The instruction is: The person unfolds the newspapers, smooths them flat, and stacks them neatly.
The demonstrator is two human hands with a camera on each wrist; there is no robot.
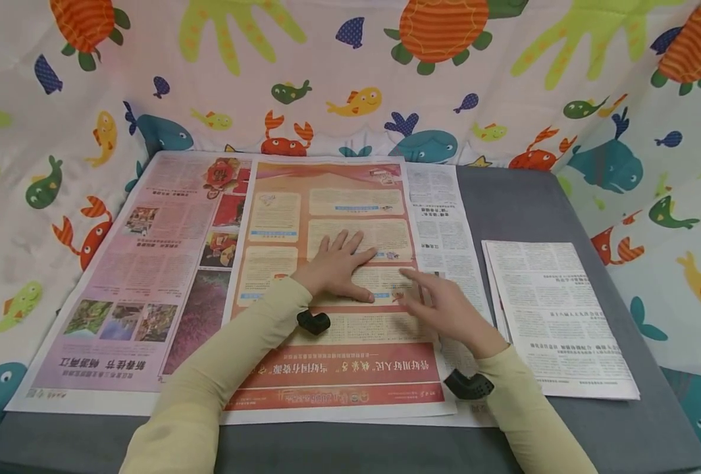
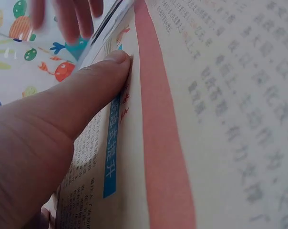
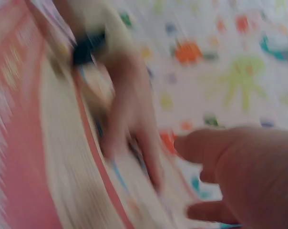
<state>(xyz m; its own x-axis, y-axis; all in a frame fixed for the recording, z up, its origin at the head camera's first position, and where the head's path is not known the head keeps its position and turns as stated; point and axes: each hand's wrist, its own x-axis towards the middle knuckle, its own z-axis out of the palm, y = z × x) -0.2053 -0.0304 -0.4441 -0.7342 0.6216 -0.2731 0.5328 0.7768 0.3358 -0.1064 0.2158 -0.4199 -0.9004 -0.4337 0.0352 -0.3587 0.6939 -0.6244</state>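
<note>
An orange-bordered newspaper sheet (image 1: 356,326) lies on other newspaper sheets in the middle of the table. My left hand (image 1: 341,266) rests flat on it with fingers spread, and its thumb (image 2: 82,93) lies along the print in the left wrist view. To the right, my right hand (image 1: 447,306) is held over the sheet's right side, index finger extended, nothing in its grasp. The right wrist view is blurred; there the right hand (image 3: 258,171) appears at the lower right, apart from the left hand (image 3: 129,100).
A pinkish newspaper sheet (image 1: 110,263) extends leftward under the orange one, and a grey-white sheet (image 1: 445,224) shows at its right. A folded newspaper stack (image 1: 563,316) lies on the grey table (image 1: 504,197) at right. Sea-animal printed cloth (image 1: 320,59) surrounds the table's back and sides.
</note>
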